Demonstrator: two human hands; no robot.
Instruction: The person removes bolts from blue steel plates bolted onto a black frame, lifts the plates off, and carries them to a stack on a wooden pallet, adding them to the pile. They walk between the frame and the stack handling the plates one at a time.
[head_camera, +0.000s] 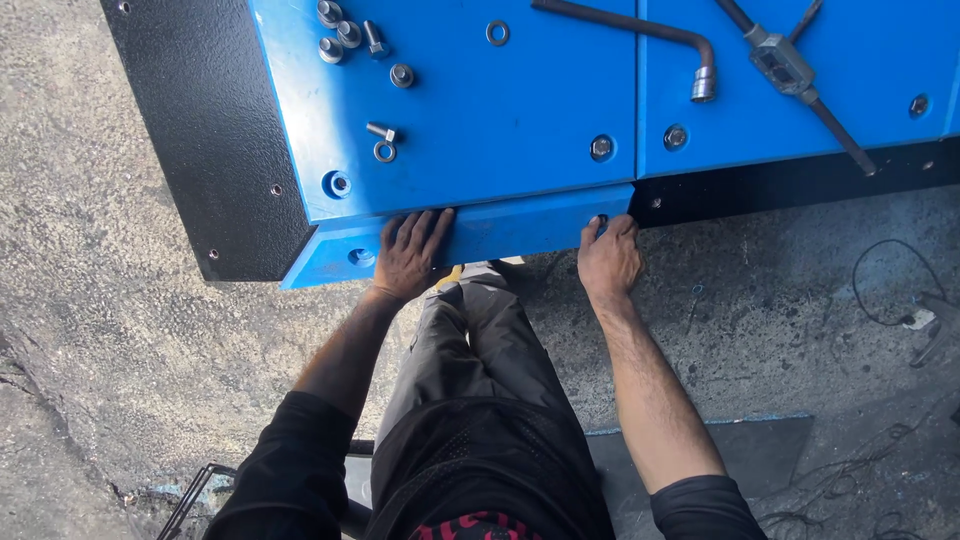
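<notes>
A slanted blue metal panel (505, 232) hangs along the front edge of a big blue machine top (500, 110). My left hand (408, 255) lies flat against the panel's left part, fingers spread. At the panel's right end my right hand (610, 255) presses with fingers curled near a bolt hole; whether they pinch a bolt is hidden. Both hands touch the panel.
Loose bolts (345, 38) and washers (385, 152) lie on the blue top's left part. An L-shaped socket wrench (640, 35) and a tap handle (790, 70) rest further right. Black side plate (210, 140) stands at left. Concrete floor, a cable (880, 290) at right.
</notes>
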